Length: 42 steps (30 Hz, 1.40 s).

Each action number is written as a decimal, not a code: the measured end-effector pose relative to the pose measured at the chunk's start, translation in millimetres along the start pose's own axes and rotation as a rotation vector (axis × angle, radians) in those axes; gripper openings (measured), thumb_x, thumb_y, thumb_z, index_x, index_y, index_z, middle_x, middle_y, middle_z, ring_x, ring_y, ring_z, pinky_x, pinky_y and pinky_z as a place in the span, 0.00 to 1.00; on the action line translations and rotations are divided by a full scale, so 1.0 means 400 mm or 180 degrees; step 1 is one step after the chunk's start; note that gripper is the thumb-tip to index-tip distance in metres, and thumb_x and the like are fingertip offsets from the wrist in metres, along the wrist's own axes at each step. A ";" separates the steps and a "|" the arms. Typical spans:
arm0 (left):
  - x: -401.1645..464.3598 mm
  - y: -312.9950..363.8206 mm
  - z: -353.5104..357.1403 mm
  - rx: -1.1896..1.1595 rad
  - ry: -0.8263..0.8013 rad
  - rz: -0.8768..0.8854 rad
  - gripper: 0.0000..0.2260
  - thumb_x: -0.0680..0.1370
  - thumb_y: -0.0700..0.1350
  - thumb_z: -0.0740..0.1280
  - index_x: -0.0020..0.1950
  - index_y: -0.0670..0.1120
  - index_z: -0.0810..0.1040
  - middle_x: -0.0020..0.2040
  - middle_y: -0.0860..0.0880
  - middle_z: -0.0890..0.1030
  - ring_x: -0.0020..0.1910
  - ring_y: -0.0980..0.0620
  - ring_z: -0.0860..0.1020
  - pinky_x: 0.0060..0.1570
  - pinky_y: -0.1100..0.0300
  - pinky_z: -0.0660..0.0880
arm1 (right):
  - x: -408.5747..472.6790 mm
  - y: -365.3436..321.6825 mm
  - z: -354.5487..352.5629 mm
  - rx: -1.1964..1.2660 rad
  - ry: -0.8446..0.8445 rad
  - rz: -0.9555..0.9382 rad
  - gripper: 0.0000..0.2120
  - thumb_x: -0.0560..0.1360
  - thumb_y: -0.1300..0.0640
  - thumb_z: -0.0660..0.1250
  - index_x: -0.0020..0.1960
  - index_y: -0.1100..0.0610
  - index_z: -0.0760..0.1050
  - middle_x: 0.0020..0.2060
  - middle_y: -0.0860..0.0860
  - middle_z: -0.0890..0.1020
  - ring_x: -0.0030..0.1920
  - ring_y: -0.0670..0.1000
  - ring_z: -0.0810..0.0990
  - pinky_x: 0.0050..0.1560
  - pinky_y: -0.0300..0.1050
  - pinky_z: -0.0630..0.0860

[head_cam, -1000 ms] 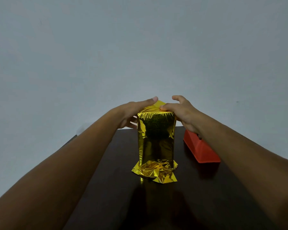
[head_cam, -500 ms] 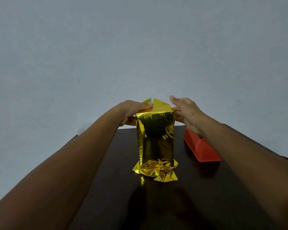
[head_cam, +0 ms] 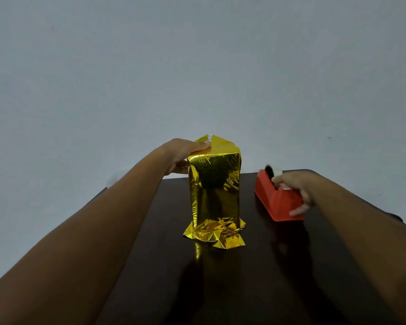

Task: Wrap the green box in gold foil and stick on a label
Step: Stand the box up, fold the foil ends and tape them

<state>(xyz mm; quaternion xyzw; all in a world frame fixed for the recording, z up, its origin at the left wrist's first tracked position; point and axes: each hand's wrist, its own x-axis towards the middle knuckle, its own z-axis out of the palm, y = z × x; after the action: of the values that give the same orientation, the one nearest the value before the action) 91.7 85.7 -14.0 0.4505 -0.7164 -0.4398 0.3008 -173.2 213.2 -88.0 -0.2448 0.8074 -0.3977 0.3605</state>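
Observation:
The box, fully covered in gold foil point(head_cam: 215, 191), stands upright in the middle of the dark table point(head_cam: 220, 289). Crumpled foil flares out at its base, and folded foil flaps peak at its top. My left hand point(head_cam: 183, 153) holds the box's top left, thumb pressing the folded flap down. My right hand point(head_cam: 295, 186) rests on the red tape dispenser point(head_cam: 277, 200) to the right of the box, fingertips pinching at the white tape end near the cutter. No label is visible.
A white tape roll point(head_cam: 273, 171) sits in the dispenser's far end. The table's far edge runs just behind the box, with a plain grey wall point(head_cam: 197, 66) beyond. A dark object point(head_cam: 395, 216) pokes out at the table's right edge.
My right hand has left the top of the box and moved right and down onto the tape dispenser. My left hand stays on the foil flap.

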 end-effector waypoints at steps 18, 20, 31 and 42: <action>-0.016 0.001 -0.002 -0.0006 0.0009 0.0010 0.26 0.74 0.62 0.72 0.60 0.42 0.79 0.46 0.44 0.82 0.40 0.49 0.81 0.37 0.59 0.77 | -0.028 0.119 0.023 0.1856 0.0025 -0.0295 0.11 0.77 0.51 0.71 0.52 0.59 0.80 0.65 0.53 0.75 0.67 0.61 0.73 0.62 0.68 0.75; -0.016 -0.001 -0.002 -0.0010 0.0003 0.0017 0.25 0.75 0.62 0.72 0.60 0.42 0.79 0.45 0.44 0.82 0.40 0.50 0.81 0.38 0.59 0.78 | -0.024 0.139 0.040 0.1777 0.0257 -0.0391 0.13 0.77 0.52 0.71 0.56 0.60 0.80 0.64 0.53 0.75 0.66 0.58 0.72 0.66 0.63 0.74; -0.005 -0.008 -0.002 -0.0070 -0.0054 0.0045 0.26 0.74 0.62 0.72 0.61 0.43 0.79 0.49 0.43 0.84 0.44 0.48 0.82 0.45 0.57 0.79 | -0.004 0.183 0.072 0.1707 0.0659 -0.0796 0.20 0.80 0.48 0.69 0.64 0.62 0.79 0.65 0.55 0.78 0.61 0.55 0.75 0.69 0.58 0.72; -0.010 -0.006 0.003 -0.0059 -0.0062 0.0067 0.26 0.75 0.62 0.72 0.61 0.42 0.79 0.47 0.44 0.84 0.42 0.49 0.82 0.42 0.59 0.79 | -0.011 0.186 0.075 0.1597 0.0686 -0.0780 0.10 0.81 0.49 0.68 0.45 0.54 0.76 0.52 0.51 0.75 0.56 0.55 0.75 0.66 0.56 0.73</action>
<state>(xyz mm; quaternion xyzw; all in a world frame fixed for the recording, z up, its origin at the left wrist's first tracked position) 93.4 89.2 -16.8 0.4359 -0.7198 -0.4476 0.3026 -155.2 244.3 -160.0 -0.2001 0.6820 -0.6491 0.2713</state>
